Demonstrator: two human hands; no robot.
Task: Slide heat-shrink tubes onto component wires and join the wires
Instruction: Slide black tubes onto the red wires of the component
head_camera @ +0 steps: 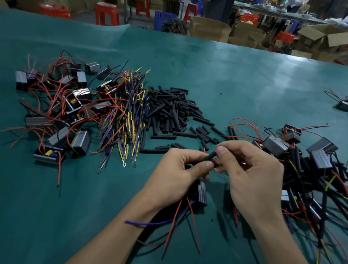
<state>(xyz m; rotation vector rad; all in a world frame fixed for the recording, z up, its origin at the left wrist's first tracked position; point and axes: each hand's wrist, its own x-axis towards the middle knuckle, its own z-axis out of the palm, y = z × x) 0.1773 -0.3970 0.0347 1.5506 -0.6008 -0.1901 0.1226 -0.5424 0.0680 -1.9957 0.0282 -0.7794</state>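
My left hand (176,173) pinches a short black heat-shrink tube (209,156) between thumb and fingers and also holds a small grey box component (201,193) under its palm. Red, blue and black wires (174,220) hang from that component toward me. My right hand (250,172) pinches the tube's upper end from the right. The wire end inside the tube is hidden by my fingers.
A loose heap of black heat-shrink tubes (169,110) lies ahead on the green table mat (21,210). Left of it are a bundle of coloured wires (125,115) and a pile of box components (60,101). Another pile of components with sleeved wires (315,175) lies at the right.
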